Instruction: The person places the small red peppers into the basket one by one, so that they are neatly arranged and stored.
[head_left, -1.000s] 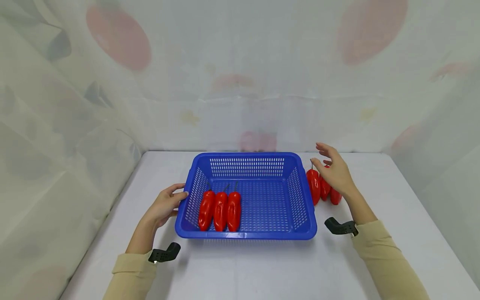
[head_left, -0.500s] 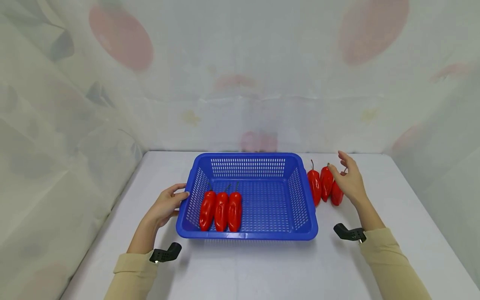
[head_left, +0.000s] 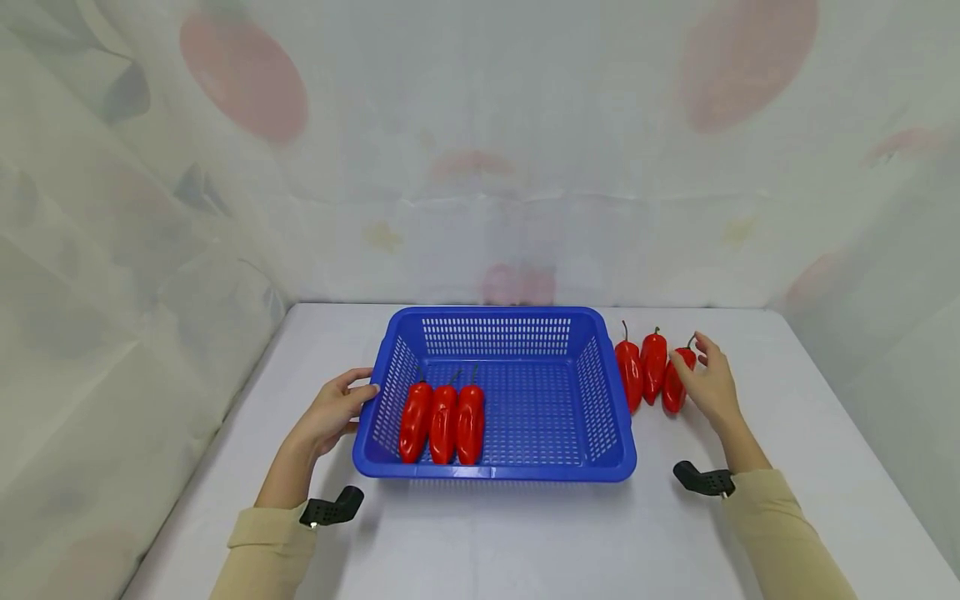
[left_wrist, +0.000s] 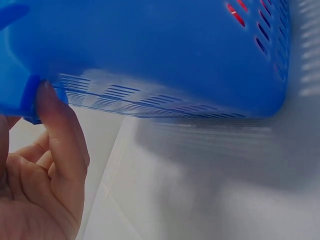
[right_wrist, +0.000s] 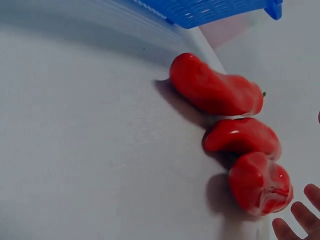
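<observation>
A blue plastic basket (head_left: 492, 472) stands on the table with three red chili peppers lying side by side in its left half, the middle one (head_left: 442, 423) among them. My left hand (head_left: 330, 410) pinches its left rim, thumb over the edge; in the left wrist view a finger (left_wrist: 62, 130) lies against the rim from below. Right of the basket lie three more red chili peppers. My right hand (head_left: 712, 383) hovers at the rightmost chili pepper (head_left: 675, 392), thumb and fingers spread about its upper part. In the right wrist view the fingertips (right_wrist: 302, 215) stand just apart from it.
The other two loose chili peppers, the middle one (head_left: 653, 368) and the left one (head_left: 628, 373), lie close beside the basket's right wall. A pale patterned cloth (head_left: 480, 208) rises behind the white table (head_left: 480, 542) and along both sides.
My right hand has moved right and down, from over the left and middle loose chili peppers to the rightmost one. The left hand and basket stay nearly in place.
</observation>
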